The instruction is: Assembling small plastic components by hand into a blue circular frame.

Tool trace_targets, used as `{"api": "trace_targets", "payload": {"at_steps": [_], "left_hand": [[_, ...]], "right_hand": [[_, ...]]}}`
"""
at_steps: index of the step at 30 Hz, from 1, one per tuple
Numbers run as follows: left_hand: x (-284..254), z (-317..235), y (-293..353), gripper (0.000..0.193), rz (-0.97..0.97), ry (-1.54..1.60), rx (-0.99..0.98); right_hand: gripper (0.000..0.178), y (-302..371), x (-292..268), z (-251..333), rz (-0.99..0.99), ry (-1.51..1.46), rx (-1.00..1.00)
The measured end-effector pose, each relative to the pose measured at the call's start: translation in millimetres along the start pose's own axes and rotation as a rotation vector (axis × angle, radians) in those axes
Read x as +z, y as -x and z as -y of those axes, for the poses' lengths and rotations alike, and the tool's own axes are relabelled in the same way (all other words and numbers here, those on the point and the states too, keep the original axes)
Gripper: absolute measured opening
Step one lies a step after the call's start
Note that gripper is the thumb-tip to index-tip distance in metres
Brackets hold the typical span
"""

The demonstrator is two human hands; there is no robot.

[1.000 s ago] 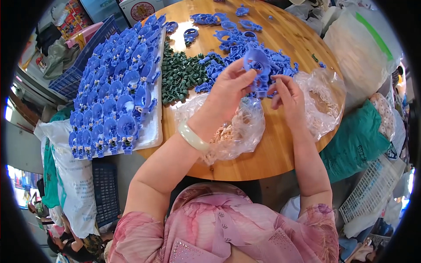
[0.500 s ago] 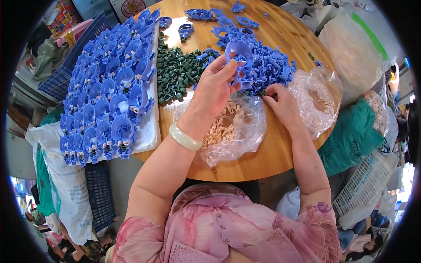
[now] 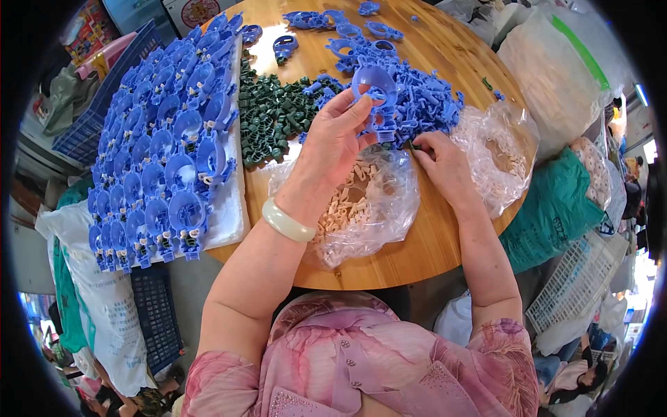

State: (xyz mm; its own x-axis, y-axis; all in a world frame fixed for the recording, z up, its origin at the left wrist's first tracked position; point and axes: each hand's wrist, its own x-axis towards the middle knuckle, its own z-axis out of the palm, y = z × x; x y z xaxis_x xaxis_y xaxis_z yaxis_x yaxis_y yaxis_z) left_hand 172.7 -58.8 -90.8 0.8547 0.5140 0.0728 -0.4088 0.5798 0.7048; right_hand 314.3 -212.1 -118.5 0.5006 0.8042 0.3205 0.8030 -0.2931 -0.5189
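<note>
My left hand (image 3: 338, 132), with a pale bangle at its wrist, holds up a blue plastic part (image 3: 375, 87) with a round cup, gripped between thumb and fingers. My right hand (image 3: 442, 161) is low over the table, thumb and fingers pinched at the near edge of a heap of small blue parts (image 3: 427, 101). A small dark green piece (image 3: 416, 146) shows at its fingertips. Left of the held part lies a pile of dark green parts (image 3: 271, 115). An opened clear bag of peach-coloured pieces (image 3: 351, 201) sits below my hands.
Rows of blue cupped assemblies (image 3: 156, 149) cover a white board (image 3: 233, 201) at the left. A second clear bag of pale pieces (image 3: 511, 156) lies at the right. Loose blue parts (image 3: 285, 48) are scattered at the back of the round wooden table (image 3: 431, 243). Sacks and crates surround it.
The whole scene has shifted slightly left in the view. Both hands keep nearly the same pose, the left still holding up the blue part.
</note>
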Motion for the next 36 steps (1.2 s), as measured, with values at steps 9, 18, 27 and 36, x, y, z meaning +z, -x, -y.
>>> {"api": "trace_targets", "payload": {"at_steps": [9,18,27,36], "left_hand": [[-4.1,5.5,-2.5,0.038,0.049,0.026,0.000],[-7.2,11.2,-1.4,0.043,0.128,0.038,-0.068],[2.7,16.3,4.3,0.039,0.140,0.099,-0.181],[8.2,16.5,8.7,0.040,0.224,0.085,-0.228]], "right_hand": [[0.011,-0.7,-2.3,-4.2,0.002,0.027,-0.020],[0.009,-1.4,-10.0,6.6,-0.234,-0.319,-0.047],[0.015,6.3,-20.6,42.8,-0.322,-0.334,-0.465],[0.018,8.9,-22.0,43.8,-0.373,-0.203,-0.521]]}}
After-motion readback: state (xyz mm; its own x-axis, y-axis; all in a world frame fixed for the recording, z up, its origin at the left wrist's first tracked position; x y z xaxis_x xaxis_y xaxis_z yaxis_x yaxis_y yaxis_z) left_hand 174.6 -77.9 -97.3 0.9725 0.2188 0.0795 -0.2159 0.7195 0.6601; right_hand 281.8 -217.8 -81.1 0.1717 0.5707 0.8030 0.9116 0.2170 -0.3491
